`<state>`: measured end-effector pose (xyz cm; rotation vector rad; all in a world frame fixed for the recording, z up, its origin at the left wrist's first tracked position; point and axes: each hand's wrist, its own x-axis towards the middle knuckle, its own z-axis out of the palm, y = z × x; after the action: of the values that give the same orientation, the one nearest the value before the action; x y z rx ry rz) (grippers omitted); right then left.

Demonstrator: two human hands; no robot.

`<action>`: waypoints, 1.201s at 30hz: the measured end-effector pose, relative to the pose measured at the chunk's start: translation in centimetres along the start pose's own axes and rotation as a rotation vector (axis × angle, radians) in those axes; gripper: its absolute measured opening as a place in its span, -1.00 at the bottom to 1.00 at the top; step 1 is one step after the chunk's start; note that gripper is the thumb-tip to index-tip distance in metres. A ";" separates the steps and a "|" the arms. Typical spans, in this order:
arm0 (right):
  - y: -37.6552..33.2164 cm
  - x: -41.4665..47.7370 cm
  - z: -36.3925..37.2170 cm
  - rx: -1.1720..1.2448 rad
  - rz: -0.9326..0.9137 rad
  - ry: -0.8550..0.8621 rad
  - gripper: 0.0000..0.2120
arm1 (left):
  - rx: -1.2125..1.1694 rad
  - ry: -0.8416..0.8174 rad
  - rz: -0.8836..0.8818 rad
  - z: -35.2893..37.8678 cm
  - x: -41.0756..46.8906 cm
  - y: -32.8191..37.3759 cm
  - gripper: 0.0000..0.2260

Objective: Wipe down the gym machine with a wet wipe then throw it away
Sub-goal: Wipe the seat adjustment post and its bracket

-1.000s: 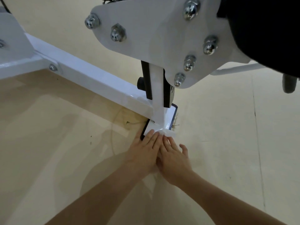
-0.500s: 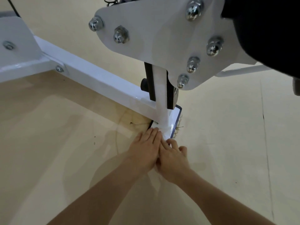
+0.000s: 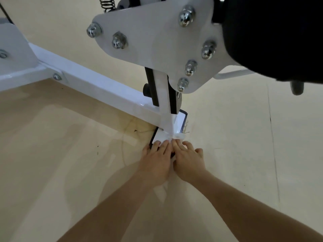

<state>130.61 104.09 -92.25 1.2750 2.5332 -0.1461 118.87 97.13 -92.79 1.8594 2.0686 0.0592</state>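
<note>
Both hands have slid forward: left hand [image 3: 157, 159] and right hand [image 3: 187, 158], fingers flat, press the wet wipe [image 3: 177, 136] onto the gym machine's base plate [image 3: 161, 135]; wiping continues.

Glossy cream floor [image 3: 236, 154] (thin dark seams, scattered specks) under soft, even light.

Landmark: base plate [image 3: 180, 122]. Above it, upright post [image 3: 163, 95] and bolted bracket [image 3: 157, 41] block. Its left: frame beam [image 3: 97, 88] bars passage. Right and near sides: bare floor [image 3: 236, 145], open approach.
</note>
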 end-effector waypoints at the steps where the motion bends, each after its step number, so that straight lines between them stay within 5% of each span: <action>1: 0.1 0.6 -0.5 0.002 0.025 -0.002 -0.43 | 0.002 -0.023 0.005 -0.1 -0.5 -0.3 -0.38; 7: -1.9 -1.6 0.2 0.160 -0.009 0.091 -0.56 | -0.127 -0.109 -0.019 -0.7 -3.5 -2.0 -0.31; 10: -1.3 -1.0 -1.1 0.325 0.130 0.135 -0.68 | -0.470 -0.063 -0.040 -0.9 -4.3 -1.9 -0.31; 12: -0.9 -0.8 -2.8 0.674 0.271 0.114 -0.80 | -0.761 -0.012 -0.154 -1.6 -5.1 -1.6 -0.34; 16: -0.2 -2.4 -7.2 1.409 0.339 -0.224 -0.87 | -1.140 0.058 -0.280 -2.9 -5.7 -0.6 -0.41; 18: 0.3 -3.3 -9.6 1.533 0.294 -0.372 -0.83 | -1.371 0.045 -0.310 -3.9 -5.8 -0.3 -0.48; 24: 0.6 -5.2 -14.7 1.498 0.314 -0.393 -0.87 | -1.611 0.104 -0.361 -7.6 -6.8 0.5 -0.86; 27: 0.1 -6.2 -15.4 1.533 0.328 -0.365 -0.91 | -1.509 0.113 -0.387 -9.5 -7.8 0.8 -0.88; 36: -2.7 -6.1 -16.2 1.205 -0.001 -0.537 -0.90 | -1.186 0.082 -0.214 -14.3 -10.0 0.0 -0.83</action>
<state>128.34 101.41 -75.09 1.2543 1.8761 -1.9163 115.41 90.39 -77.07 0.8926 1.6131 1.0512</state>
